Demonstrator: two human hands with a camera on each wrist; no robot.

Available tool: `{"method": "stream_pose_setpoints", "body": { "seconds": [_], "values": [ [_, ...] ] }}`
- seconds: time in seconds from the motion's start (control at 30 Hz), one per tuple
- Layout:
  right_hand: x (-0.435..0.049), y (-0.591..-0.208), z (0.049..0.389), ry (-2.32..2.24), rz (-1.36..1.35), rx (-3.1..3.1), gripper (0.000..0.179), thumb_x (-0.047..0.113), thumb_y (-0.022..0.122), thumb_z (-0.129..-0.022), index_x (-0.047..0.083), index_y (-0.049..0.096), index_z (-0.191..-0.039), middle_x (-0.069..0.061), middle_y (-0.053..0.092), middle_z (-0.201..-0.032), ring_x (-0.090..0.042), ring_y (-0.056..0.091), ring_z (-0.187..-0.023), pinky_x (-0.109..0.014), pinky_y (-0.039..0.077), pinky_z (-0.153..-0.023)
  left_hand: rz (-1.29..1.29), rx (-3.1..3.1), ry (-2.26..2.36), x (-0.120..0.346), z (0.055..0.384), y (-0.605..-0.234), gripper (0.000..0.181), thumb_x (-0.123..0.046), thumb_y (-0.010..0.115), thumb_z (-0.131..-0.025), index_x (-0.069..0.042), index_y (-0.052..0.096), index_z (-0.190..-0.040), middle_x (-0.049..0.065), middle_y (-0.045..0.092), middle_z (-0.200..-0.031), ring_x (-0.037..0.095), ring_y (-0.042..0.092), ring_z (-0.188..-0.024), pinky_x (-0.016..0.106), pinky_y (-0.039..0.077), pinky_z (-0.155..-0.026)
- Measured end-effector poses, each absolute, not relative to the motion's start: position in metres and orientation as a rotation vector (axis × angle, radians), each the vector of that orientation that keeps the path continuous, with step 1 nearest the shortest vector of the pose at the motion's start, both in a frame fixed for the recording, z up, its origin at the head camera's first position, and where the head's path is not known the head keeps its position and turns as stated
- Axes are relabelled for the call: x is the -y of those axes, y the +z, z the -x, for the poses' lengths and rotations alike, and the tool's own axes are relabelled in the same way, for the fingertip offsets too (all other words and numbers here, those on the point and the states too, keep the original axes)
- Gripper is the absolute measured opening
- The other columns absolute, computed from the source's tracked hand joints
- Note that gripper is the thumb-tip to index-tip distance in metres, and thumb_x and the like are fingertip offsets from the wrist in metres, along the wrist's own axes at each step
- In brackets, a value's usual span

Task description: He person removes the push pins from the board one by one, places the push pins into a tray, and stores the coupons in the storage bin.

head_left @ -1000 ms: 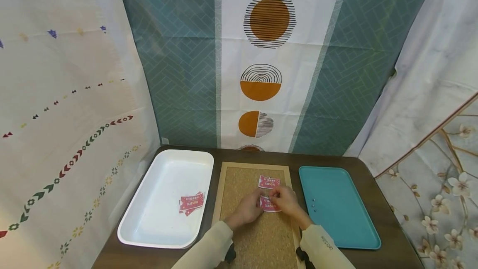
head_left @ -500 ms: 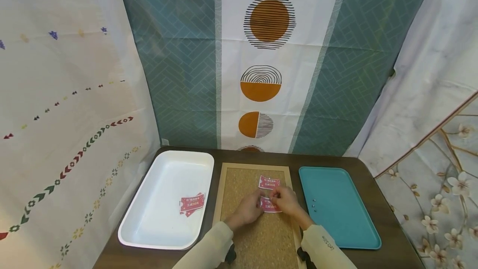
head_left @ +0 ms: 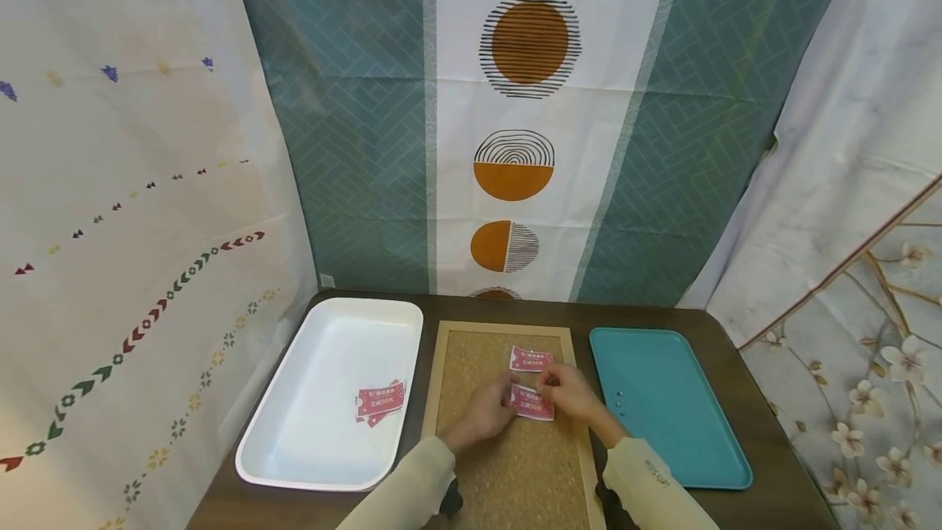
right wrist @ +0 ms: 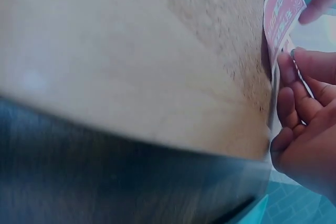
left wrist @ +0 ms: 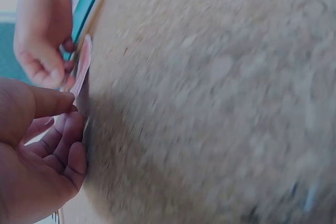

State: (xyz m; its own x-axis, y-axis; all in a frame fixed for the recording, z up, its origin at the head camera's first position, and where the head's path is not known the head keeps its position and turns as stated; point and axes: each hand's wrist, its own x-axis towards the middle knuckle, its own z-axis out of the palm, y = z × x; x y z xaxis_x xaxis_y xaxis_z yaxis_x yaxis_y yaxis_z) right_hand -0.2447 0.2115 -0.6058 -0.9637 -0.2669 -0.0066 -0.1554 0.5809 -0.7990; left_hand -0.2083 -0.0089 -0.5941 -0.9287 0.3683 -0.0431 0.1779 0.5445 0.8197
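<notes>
Two red-and-white paper coupons are on the framed corkboard (head_left: 515, 473). The upper coupon (head_left: 531, 359) lies near the board's top right. Just below it is the lower coupon (head_left: 531, 404), its sheet standing slightly off the cork in the right wrist view. My left hand (head_left: 488, 407) pinches the lower coupon's left edge between thumb and fingers. Close to that coupon's upper right corner is my right hand (head_left: 570, 391), with thumb and index finger pinched together. Between them the right wrist view shows a small grey thumbtack (right wrist: 293, 53), its point hidden.
To the left stands a white tray (head_left: 316, 440) with a few overlapping coupons (head_left: 380, 401) in it. A teal tray (head_left: 677, 424) on the right holds a few tiny silver tacks (head_left: 619, 403). Dark tabletop (head_left: 780, 481) surrounds the board, and curtains hang behind.
My right hand has shifted slightly right, uncovering more of the lower coupon's right end. The left hand has stayed at the coupon's left edge.
</notes>
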Motion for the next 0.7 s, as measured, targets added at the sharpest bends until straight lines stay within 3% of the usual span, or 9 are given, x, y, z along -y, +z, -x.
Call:
{"method": "stream_pose_setpoints", "body": {
  "seconds": [0.33,0.7],
  "values": [
    [-0.226,-0.603,0.247,-1.31,0.351,-2.729,0.013,-0.003,0.069,-0.091,0.009,0.068,-0.085,-0.002,0.062,-0.079,-0.015,0.053,-0.074,-0.027,0.045,-0.062,-0.494,-2.636,1.291,0.032,0.216,-0.588,0.043,-0.007,0.068,-0.101,-0.007,0.057,-0.143,-0.002,0.06,-0.087,0.01,0.055,-0.071,0.025,0.046,-0.059],
    [-0.24,-0.6,0.241,-1.38,0.408,-2.675,0.009,-0.005,0.069,-0.093,0.004,0.07,-0.092,-0.005,0.067,-0.085,-0.012,0.056,-0.077,-0.025,0.048,-0.067,-0.502,-2.666,1.317,0.058,0.218,-0.577,0.045,-0.014,0.067,-0.103,-0.01,0.055,-0.147,-0.001,0.062,-0.094,0.01,0.058,-0.077,0.024,0.05,-0.064]
  ]
}}
